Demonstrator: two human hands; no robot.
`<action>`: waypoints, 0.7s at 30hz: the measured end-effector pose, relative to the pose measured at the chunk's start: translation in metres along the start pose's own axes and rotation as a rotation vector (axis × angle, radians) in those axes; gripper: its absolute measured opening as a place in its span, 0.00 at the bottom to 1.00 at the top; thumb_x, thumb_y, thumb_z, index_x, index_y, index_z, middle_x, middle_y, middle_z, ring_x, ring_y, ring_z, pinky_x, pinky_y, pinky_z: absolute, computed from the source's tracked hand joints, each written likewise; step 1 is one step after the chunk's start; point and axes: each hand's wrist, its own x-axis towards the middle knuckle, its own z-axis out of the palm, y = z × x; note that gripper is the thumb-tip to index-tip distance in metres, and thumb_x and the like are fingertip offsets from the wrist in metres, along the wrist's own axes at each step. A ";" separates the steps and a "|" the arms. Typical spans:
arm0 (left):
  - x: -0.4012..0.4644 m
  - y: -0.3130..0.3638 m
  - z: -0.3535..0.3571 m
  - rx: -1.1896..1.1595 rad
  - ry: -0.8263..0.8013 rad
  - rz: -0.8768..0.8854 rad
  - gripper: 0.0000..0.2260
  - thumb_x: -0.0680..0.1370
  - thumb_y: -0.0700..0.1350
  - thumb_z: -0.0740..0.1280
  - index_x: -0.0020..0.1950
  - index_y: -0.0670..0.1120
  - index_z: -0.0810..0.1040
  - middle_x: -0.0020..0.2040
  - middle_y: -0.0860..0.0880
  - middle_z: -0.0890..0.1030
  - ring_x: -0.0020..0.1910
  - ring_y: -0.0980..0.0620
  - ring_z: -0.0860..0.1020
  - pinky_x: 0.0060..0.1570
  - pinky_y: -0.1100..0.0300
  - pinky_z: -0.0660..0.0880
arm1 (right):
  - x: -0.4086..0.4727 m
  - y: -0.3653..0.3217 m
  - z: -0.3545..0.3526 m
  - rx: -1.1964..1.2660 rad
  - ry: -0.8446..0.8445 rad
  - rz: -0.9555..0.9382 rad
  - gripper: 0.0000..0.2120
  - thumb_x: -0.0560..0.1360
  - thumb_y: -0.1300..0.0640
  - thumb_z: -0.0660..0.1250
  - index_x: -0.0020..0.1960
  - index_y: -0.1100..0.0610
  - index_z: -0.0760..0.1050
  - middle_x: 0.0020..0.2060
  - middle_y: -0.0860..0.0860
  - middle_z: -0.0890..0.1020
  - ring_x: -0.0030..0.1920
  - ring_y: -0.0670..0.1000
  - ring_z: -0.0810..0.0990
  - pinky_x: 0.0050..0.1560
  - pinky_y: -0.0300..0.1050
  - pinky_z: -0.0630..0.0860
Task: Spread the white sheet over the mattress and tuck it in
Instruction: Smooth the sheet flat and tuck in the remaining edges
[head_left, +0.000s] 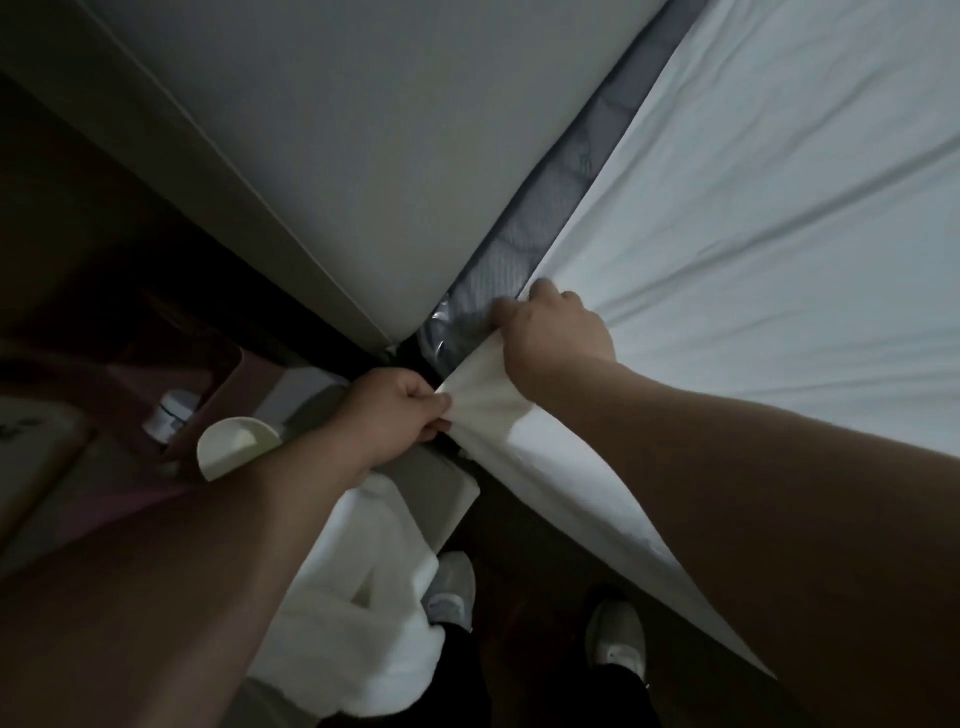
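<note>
The white sheet (779, 218) lies spread over the mattress (524, 244), leaving a grey strip bare beside the headboard (363, 130).

The white sheet (753, 218) is matt woven cloth, smooth but lined with soft creases. The mattress (524, 249) beneath shows grey quilted fabric, with a glossy clear plastic film at its corner. The headboard (363, 130) looks smooth, matt, pale upholstery. A fluffy white towel (363, 597) lies below. The cup (234, 447) appears smooth, cream plastic.
</note>
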 end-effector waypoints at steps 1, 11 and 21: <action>-0.001 0.000 -0.001 -0.008 0.008 -0.001 0.11 0.80 0.40 0.71 0.38 0.40 0.80 0.39 0.42 0.86 0.45 0.45 0.85 0.55 0.49 0.82 | 0.003 -0.002 -0.004 0.008 -0.037 0.012 0.21 0.78 0.61 0.55 0.67 0.47 0.72 0.53 0.56 0.73 0.53 0.62 0.75 0.48 0.52 0.71; 0.001 -0.009 -0.018 -0.059 0.071 -0.036 0.11 0.80 0.41 0.71 0.38 0.41 0.80 0.37 0.44 0.86 0.47 0.44 0.86 0.60 0.43 0.80 | 0.022 -0.026 0.010 0.047 0.136 0.042 0.12 0.79 0.61 0.59 0.59 0.49 0.74 0.46 0.54 0.67 0.47 0.59 0.66 0.45 0.52 0.65; 0.015 -0.001 -0.044 0.017 0.203 -0.107 0.10 0.79 0.41 0.71 0.38 0.44 0.79 0.40 0.43 0.85 0.48 0.42 0.86 0.56 0.45 0.82 | 0.021 -0.035 0.027 0.270 0.073 -0.244 0.20 0.75 0.53 0.63 0.66 0.56 0.77 0.69 0.54 0.74 0.71 0.59 0.69 0.72 0.57 0.67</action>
